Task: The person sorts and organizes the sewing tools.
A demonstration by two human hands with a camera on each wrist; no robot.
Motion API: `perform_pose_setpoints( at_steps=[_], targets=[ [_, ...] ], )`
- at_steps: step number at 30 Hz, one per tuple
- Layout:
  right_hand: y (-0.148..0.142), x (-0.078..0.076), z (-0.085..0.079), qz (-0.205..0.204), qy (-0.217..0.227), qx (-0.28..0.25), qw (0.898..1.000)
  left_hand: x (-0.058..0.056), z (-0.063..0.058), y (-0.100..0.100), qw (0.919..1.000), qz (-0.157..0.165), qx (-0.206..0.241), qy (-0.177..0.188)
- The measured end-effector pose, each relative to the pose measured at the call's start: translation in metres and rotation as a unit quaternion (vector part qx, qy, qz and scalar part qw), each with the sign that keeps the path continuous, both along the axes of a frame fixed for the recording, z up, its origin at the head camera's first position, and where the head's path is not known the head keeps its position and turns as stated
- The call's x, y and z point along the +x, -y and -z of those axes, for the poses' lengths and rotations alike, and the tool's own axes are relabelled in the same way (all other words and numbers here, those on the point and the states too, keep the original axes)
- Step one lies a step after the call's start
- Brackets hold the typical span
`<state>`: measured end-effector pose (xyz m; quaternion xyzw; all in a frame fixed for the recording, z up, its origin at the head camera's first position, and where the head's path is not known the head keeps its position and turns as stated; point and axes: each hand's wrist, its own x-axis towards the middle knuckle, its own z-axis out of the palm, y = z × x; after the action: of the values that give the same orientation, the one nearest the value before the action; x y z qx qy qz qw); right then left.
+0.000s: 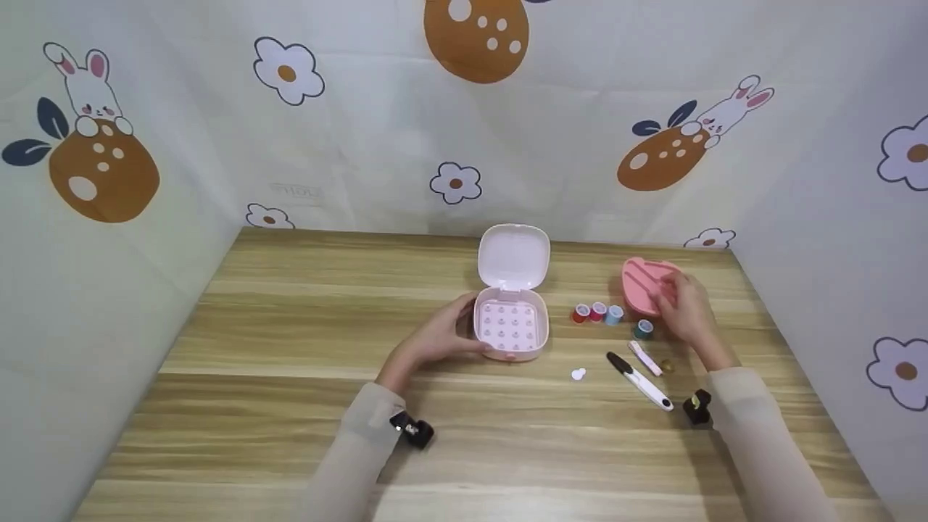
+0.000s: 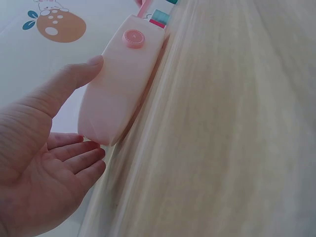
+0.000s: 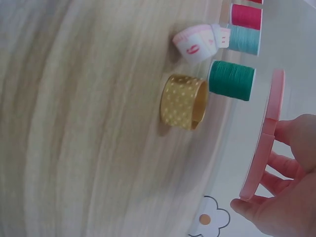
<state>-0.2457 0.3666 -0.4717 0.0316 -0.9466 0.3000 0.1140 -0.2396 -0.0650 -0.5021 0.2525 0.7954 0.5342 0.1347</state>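
A small pale pink box (image 1: 540, 341) stands with its lid (image 1: 513, 255) raised, showing rows of small pegs inside. My left hand (image 1: 438, 335) holds its left side; in the left wrist view the thumb lies against the front near a round button (image 2: 134, 38), the other fingers by the side. My right hand (image 1: 687, 312) pinches a coral pink compartment tray (image 1: 641, 286) by its right edge, tilted above the table. Near that hand are a green thread spool (image 3: 231, 80), a gold dotted thimble ring (image 3: 177, 102) and a white-and-pink tape measure (image 3: 197, 43).
Red (image 1: 581, 313), magenta (image 1: 597, 312) and light blue (image 1: 614, 314) spools stand right of the box. A white tool with a dark end (image 1: 641, 382) lies in front, and a small white piece (image 1: 578, 373) to its left. Patterned cloth (image 1: 362, 145) encloses the wooden table (image 1: 290, 312).
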Motion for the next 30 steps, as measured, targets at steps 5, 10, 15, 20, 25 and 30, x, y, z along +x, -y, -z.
perform_pose_setpoints(
  at_steps=[5, 10, 15, 20, 25, 30],
  targets=[
    [-0.005, -0.002, 0.004, -0.002, 0.006, -0.006, 1.000, 0.000, 0.001, 0.000, 1.0000, 0.002, 0.005, 0.007],
    [-0.010, -0.003, 0.009, -0.001, 0.012, 0.009, 1.000, -0.001, 0.003, -0.001, 0.9989, 0.020, 0.041, 0.011],
    [-0.015, -0.005, 0.013, 0.004, 0.029, 0.013, 0.999, 0.000, 0.003, 0.000, 0.9988, 0.020, 0.044, 0.008],
    [-0.019, -0.006, 0.018, 0.008, 0.055, 0.020, 0.998, 0.001, 0.003, 0.000, 0.9994, 0.016, 0.031, 0.007],
    [-0.022, -0.009, 0.020, 0.008, 0.074, 0.027, 0.997, 0.000, 0.002, 0.000, 0.9998, 0.008, 0.019, 0.004],
    [-0.023, -0.011, 0.020, 0.009, 0.085, 0.031, 0.996, -0.001, 0.001, 0.000, 0.9999, 0.003, 0.013, 0.002]
  ],
)
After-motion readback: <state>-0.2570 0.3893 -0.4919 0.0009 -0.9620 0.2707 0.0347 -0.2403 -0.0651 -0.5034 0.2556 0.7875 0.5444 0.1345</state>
